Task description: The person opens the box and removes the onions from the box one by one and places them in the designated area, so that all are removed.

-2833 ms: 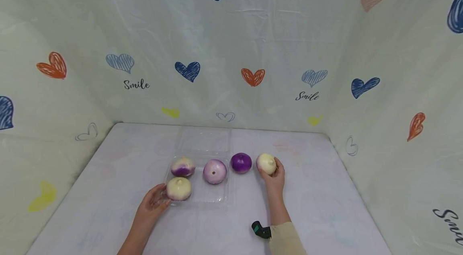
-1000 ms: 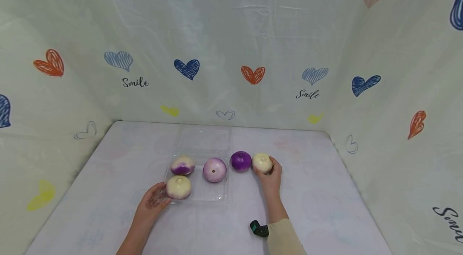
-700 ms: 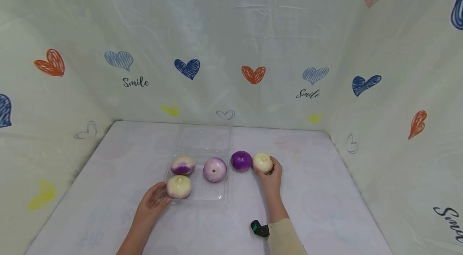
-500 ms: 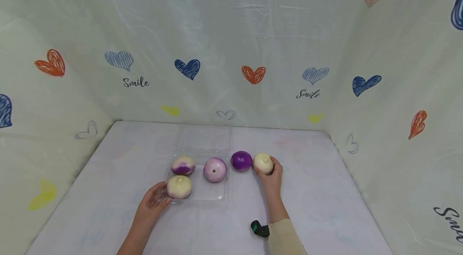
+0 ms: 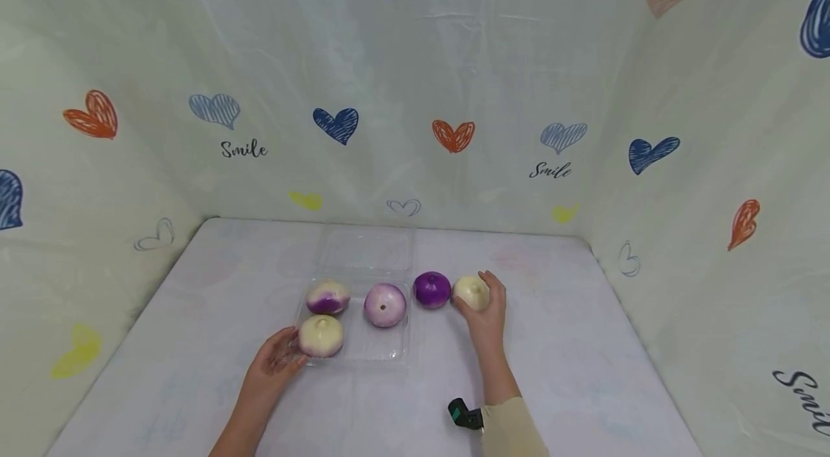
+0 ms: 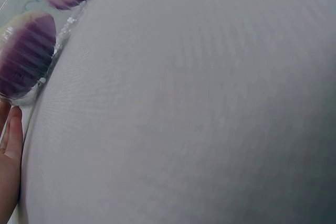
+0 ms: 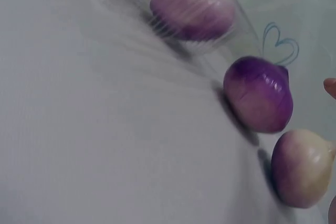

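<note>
Right hand: spread wide about the loose cream onion, with one finger standing apart from it in the right wrist view.
Loose cream onion: on the counter, within the reach of the right hand, toward the far edge and right of the middle; purple down one side.
Purple onion: just beside the loose cream onion, between it and the clear container.
Left hand: loosely parted, resting against the container's near corner, the one facing the counter's left edge.
Clear container: left of the counter's middle, with three onions inside.
Boxed cream onion: in the container's near-left corner, beside the left hand.
Two-tone onion: in the far-left corner, white above, purple below.
Pale mauve onion: along the container's right side.
Lid: laid back toward the counter's far edge.
Backdrop: pale, printed with hearts and "Smile".
</note>
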Demonstrator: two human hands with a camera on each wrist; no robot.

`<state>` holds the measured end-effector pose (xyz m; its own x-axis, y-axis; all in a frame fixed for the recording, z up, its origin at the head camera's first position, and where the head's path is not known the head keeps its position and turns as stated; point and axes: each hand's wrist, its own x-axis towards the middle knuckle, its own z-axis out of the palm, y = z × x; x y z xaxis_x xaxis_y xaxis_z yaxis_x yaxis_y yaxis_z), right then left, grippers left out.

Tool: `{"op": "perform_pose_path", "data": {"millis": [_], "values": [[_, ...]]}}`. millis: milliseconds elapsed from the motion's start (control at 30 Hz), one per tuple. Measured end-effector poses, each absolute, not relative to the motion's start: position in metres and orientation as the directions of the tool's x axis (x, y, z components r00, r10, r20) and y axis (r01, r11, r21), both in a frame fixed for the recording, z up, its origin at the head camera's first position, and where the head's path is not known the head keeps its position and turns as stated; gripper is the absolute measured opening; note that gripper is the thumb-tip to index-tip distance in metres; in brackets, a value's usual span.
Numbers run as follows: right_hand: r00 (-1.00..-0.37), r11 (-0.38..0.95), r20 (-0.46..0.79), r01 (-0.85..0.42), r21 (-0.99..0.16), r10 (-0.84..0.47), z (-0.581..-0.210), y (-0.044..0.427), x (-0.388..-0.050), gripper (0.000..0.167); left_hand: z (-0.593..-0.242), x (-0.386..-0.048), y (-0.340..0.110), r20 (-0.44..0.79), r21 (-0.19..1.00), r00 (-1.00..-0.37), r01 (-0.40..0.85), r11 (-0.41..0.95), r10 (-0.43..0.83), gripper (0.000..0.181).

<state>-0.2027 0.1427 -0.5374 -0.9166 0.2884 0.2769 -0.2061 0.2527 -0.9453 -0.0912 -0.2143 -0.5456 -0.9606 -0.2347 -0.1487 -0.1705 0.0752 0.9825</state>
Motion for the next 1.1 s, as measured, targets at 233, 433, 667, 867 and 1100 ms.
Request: {"op": "perform_pose_path", "data": {"millis": [233, 433, 667, 867, 1100], "values": [[-0.946, 0.158, 0.242, -0.210, -0.965, 0.216, -0.518, 0.118, -0.192, 0.060, -0.546, -0.091, -0.214, -0.114, 0.988, -0.964, -0.135, 0.072, -0.240, 0.064], [-0.959, 0.123, 0.258, -0.244, -0.962, 0.114, -0.488, 0.089, -0.171, 0.057, -0.548, -0.090, -0.215, -0.077, 0.996, -0.971, -0.086, 0.031, -0.226, 0.063], [-0.959, 0.137, 0.284, -0.279, -0.950, 0.015, -0.472, 0.065, -0.161, 0.054, -0.547, -0.091, -0.215, -0.139, 0.985, -0.963, -0.159, 0.070, -0.230, 0.064], [-0.945, 0.196, 0.314, -0.327, -0.925, -0.093, -0.487, 0.052, -0.167, 0.054, -0.548, -0.090, -0.216, -0.096, 0.991, -0.969, -0.115, 0.070, -0.229, 0.063], [-0.909, 0.243, 0.362, -0.407, -0.881, -0.207, -0.516, 0.046, -0.184, 0.053, -0.547, -0.090, -0.215, -0.144, 0.983, -0.962, -0.165, 0.075, -0.233, 0.065]]}}
